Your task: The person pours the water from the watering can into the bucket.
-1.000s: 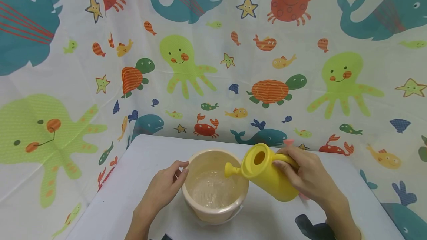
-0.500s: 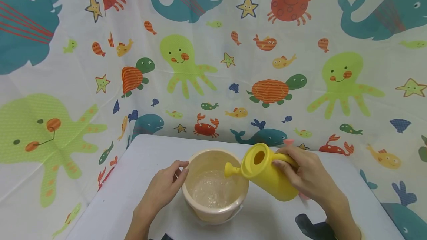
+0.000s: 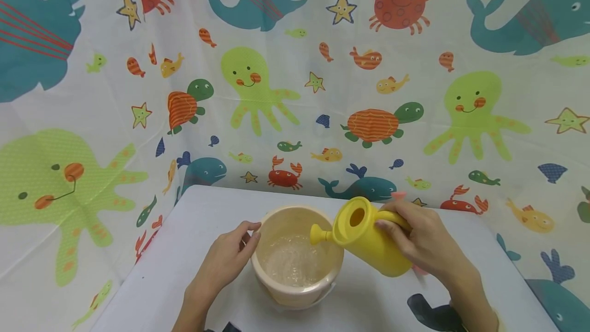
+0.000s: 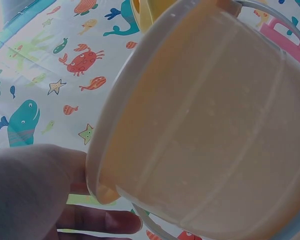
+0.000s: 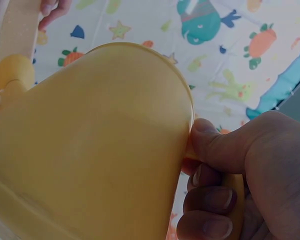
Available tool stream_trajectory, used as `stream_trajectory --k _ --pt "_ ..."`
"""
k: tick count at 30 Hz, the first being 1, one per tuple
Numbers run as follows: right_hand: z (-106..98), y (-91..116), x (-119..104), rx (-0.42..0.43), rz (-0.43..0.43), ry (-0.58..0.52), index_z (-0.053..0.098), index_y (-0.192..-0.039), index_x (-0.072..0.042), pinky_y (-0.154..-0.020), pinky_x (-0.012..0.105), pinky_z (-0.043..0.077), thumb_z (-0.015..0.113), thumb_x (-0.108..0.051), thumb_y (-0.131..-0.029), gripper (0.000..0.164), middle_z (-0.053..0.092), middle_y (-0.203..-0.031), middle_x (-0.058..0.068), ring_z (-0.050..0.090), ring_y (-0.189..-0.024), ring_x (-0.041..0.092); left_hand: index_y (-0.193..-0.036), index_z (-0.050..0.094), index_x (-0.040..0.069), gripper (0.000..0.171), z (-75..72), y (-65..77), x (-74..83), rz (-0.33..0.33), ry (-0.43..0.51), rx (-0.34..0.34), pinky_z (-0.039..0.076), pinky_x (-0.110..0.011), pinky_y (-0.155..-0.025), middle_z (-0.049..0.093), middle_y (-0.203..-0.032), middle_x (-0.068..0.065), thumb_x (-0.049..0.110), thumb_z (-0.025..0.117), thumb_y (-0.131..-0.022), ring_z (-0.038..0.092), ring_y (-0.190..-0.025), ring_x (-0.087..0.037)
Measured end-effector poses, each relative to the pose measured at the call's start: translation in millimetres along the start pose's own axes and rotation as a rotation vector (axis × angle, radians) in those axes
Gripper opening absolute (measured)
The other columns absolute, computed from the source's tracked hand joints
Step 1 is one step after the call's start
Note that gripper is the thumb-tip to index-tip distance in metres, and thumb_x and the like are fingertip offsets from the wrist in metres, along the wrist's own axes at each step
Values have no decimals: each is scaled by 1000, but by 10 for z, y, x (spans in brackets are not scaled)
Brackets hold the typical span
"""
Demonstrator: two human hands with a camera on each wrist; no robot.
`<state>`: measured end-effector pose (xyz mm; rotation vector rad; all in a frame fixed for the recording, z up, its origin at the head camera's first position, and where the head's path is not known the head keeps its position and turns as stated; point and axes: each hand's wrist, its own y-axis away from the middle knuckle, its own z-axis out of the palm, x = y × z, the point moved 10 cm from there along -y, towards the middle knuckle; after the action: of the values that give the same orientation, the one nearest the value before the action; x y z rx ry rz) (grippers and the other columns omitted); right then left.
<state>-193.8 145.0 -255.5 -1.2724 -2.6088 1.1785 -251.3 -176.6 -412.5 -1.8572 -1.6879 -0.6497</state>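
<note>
While a dark object (image 3: 430, 315) by the right wrist is cut off below, the cream bucket (image 3: 295, 299) on the white surface (image 3: 143, 291) is touched at its rim by the left hand (image 3: 230, 255), fingers loosely apart. Over its rippled water (image 3: 292, 265) the yellow watering can (image 3: 375, 250) is tilted, its handle clamped in the right hand's (image 3: 424, 237) fingers. Behind, a pink thing (image 3: 418, 271) is mostly hidden, and the sea-creature cloth (image 3: 304, 155) is cropped.

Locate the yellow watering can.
In the head view, the yellow watering can is right of centre, held by its handle in the right hand, its spout over the cream bucket.
</note>
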Motion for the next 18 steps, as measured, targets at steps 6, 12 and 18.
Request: stream_trajectory --k 6,12,18 --pt "1 -10 -17 -4 -1 5 66 -101 -14 -71 11 50 82 0 -76 33 67 -87 -11 56 -73 1 -128 64 22 30 -6 3 8 4 3 1 48 -20 -59 63 -79 8 33 58 -101 53 -70 -9" --pt "17 -9 1 -11 13 14 66 -100 -13 -71 14 53 83 0 -76 32 67 -88 -12 56 -73 1 -127 64 22 29 -5 4 5 1 6 3 47 -20 -59 63 -78 8 33 58 -100 53 -69 -10" --pt "25 -8 -1 -17 18 24 65 -99 -14 -68 18 54 83 -1 -76 31 66 -87 -12 55 -72 0 -127 64 23 30 -5 2 5 -4 0 -4 47 -20 -59 63 -77 9 34 58 -100 53 -69 -9"
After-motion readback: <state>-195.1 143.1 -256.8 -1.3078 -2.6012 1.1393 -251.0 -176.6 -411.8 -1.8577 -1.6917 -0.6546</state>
